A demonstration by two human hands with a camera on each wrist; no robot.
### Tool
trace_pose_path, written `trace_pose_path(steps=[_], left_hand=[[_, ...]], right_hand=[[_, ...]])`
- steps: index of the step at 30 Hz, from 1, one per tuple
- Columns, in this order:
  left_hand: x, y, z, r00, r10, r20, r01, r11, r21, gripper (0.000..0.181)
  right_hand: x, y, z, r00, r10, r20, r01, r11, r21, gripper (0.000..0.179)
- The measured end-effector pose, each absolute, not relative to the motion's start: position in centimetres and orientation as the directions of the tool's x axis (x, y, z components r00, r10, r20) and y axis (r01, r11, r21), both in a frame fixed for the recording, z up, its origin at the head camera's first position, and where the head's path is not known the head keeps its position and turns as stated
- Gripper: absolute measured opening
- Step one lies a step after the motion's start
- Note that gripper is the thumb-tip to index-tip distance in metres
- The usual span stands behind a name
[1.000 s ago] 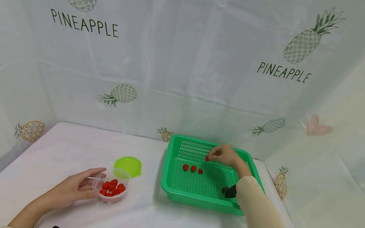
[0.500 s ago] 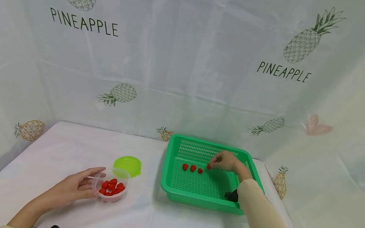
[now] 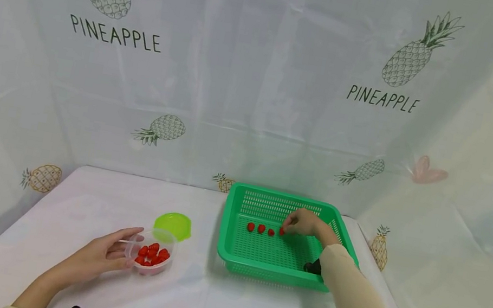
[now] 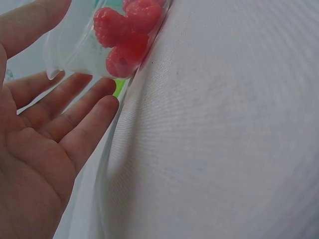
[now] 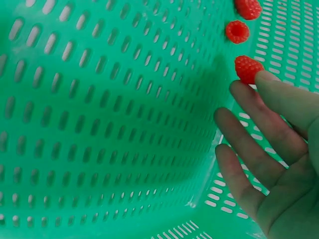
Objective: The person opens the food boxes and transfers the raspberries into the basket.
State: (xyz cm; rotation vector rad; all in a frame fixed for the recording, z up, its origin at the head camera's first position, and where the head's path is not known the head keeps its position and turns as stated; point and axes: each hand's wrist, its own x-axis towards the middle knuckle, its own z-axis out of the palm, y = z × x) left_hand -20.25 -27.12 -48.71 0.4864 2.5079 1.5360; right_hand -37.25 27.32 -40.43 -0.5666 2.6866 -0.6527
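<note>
My left hand (image 3: 102, 256) holds a clear plastic tub (image 3: 173, 244) from its left side, thumb in front and fingers curving round behind. Several red raspberries (image 4: 111, 27) lie in it. Over at the right, my right hand (image 3: 303, 222) is down inside a green plastic basket (image 3: 274, 275). Its thumb and index finger pinch one raspberry (image 5: 246, 68) close to the basket floor, the other fingers spread in the right wrist view. Left of this berry, three raspberries (image 3: 261, 229) sit in a row on the basket floor; one shows a hollow end (image 5: 238, 32).
A lime-green lid (image 3: 173, 224) lies just behind the tub, partly overlapped by it. The basket's raised slotted walls surround the right hand. White cloth (image 3: 181, 302) covers the table, and a pineapple-print curtain (image 3: 257, 95) hangs behind and at the sides.
My right hand has lowered its raspberry from above the basket floor to the right end of the row. The left hand and tub have stayed in place.
</note>
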Motion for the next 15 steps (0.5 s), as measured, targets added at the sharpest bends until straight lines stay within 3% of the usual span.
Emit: trace_pose_path(steps=[15], left_hand=[[-20.29, -27.25, -48.81, -0.931, 0.364, 0.036, 0.192, 0.403, 0.895, 0.078]], right_hand=[[-37.61, 26.66, -40.80, -0.873, -0.428, -0.233, -0.301, 0.849, -0.434, 0.014]])
